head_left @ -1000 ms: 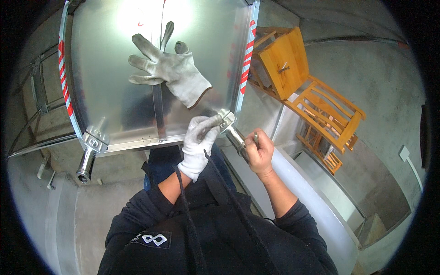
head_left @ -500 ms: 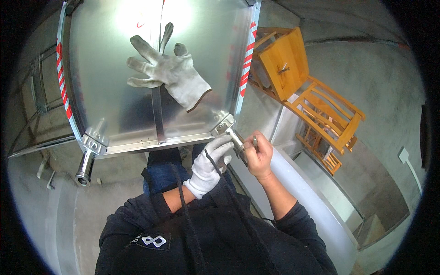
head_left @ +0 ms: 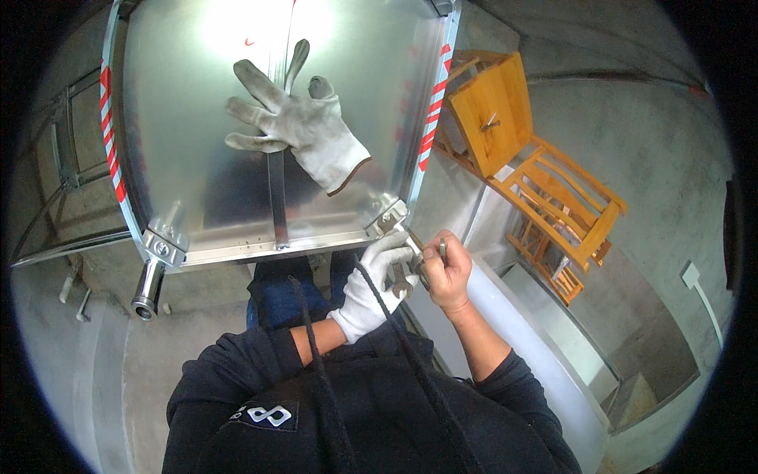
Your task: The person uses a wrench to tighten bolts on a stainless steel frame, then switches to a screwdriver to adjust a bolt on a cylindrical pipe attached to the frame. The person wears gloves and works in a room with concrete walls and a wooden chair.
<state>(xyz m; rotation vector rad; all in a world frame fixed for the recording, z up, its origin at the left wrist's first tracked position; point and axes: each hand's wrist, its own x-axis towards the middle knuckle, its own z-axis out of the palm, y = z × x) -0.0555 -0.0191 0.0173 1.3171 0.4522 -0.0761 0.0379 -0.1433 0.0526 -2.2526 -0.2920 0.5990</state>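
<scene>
Gloved left hand (head_left: 373,286) has dropped from the corner bracket (head_left: 388,217) to the tube (head_left: 415,245) at the metal panel's (head_left: 181,142) near-right corner, fingers bent, grip unclear, joining bare right hand (head_left: 448,272), which pinches a small metal piece (head_left: 443,248).

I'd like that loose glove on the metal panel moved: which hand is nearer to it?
Left. In the picture, the gloved left hand is below and slightly right of the loose glove; the bare right hand is below and farther right.
</scene>
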